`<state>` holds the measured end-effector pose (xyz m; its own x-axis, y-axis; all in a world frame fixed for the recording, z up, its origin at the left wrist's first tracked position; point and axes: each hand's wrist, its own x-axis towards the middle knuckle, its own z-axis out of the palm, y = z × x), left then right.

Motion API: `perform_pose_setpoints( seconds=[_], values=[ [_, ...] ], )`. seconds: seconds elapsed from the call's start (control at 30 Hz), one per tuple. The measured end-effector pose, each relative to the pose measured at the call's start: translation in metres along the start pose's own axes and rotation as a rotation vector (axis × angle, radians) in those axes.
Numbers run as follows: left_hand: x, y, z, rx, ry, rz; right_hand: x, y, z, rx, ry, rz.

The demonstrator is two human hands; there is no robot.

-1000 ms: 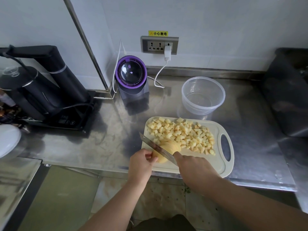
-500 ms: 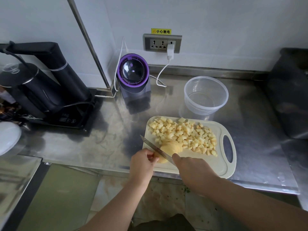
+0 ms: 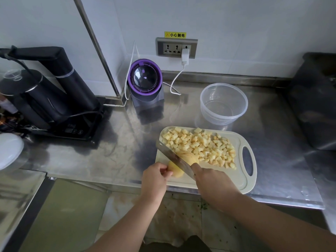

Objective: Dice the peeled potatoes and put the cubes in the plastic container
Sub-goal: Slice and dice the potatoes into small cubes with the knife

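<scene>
Knife [image 3: 172, 157] lower, perhaps across potato's [image 3: 190, 157] middle

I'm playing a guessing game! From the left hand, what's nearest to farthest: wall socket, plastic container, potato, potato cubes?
1. Potato, gripped by the left hand.
2. Potato cubes, rightward on the cutting board.
3. Plastic container, behind the board.
4. Wall socket, on the back wall.

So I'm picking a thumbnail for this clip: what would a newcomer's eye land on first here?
The heap of pale yellow cubes spread over the board at the front edge of the counter. Next, the knife in the right hand, cutting a potato that the left hand steadies at the board's near left corner. Behind the board stands the clear container, with no cubes in it.
</scene>
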<state>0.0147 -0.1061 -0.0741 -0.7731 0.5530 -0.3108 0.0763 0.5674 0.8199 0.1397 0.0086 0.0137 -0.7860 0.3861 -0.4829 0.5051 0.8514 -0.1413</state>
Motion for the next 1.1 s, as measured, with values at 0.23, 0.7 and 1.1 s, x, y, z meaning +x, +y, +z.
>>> perform_pose_setpoints(
  seconds=[0.23, 0.7, 1.1],
  values=[
    [-0.003, 0.001, 0.001, -0.032, 0.022, -0.018, -0.006, -0.004, -0.004, -0.044, -0.008, -0.032],
    [-0.002, 0.0, 0.002, -0.009, 0.022, 0.005, -0.003, -0.001, -0.004, -0.095, -0.024, -0.082],
    [-0.003, 0.002, 0.001, -0.018, 0.017, -0.024, 0.01, -0.004, 0.005, -0.044, -0.065, -0.042]
  ],
)
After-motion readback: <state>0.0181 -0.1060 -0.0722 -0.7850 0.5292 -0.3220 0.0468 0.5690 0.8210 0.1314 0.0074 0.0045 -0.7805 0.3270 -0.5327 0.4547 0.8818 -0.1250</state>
